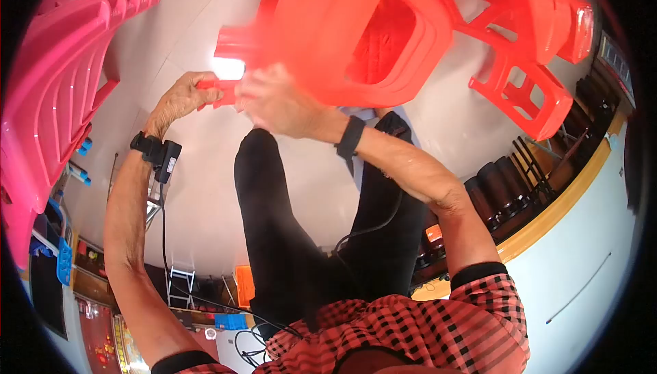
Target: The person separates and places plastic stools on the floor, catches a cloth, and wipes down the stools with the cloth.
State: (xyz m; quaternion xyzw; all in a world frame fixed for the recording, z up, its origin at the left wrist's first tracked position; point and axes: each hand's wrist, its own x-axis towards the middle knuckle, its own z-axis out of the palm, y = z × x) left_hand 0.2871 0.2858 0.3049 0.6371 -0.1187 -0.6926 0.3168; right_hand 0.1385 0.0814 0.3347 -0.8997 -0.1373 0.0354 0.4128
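Observation:
A large red plastic chair or stool [308,25] lies tipped in front of me, with an opening in its broad panel; I cannot tell which kind it is. My left hand [183,100] is closed, thumb and fingers pinching the end of a narrow red plastic piece [224,93] that looks like a leg. Beside it, my right hand [280,104] overlaps the other end of that piece, close to the large panel. Motion smears its fingers, so their grip cannot be made out. Another red bar of plastic [236,41] sticks out just beyond both hands.
Pink plastic chairs [58,100] stand close on the left. More red plastic seats [527,45] are at the right. Dark stacked objects [503,186] line a curved wooden edge [561,213] there. A cable [164,230] hangs from my left wrist's strapped device.

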